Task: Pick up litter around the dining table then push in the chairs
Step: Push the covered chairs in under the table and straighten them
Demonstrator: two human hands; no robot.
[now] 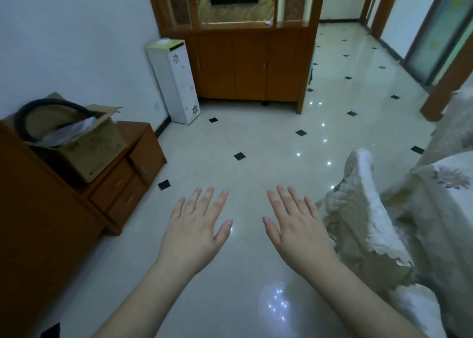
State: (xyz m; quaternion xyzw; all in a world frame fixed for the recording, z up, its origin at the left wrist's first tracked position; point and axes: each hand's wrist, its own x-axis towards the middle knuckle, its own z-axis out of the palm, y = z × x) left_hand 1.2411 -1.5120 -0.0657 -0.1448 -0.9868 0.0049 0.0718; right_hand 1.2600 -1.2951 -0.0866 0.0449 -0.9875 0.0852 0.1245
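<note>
My left hand (197, 229) and my right hand (298, 229) are stretched out side by side over the glossy tiled floor, palms down, fingers straight and spread, holding nothing. A chair draped in a pale floral cover (368, 209) stands just right of my right hand, apart from it. The dining table under a matching floral cloth (445, 184) fills the right edge. No litter shows on the floor in this view.
A low wooden drawer unit (122, 184) with an open cardboard box (84, 143) stands at the left. A white floor-standing appliance (176, 81) leans by the wall beside a tall wooden cabinet (250, 61). The tiled floor (256, 138) runs to a hallway at the back right.
</note>
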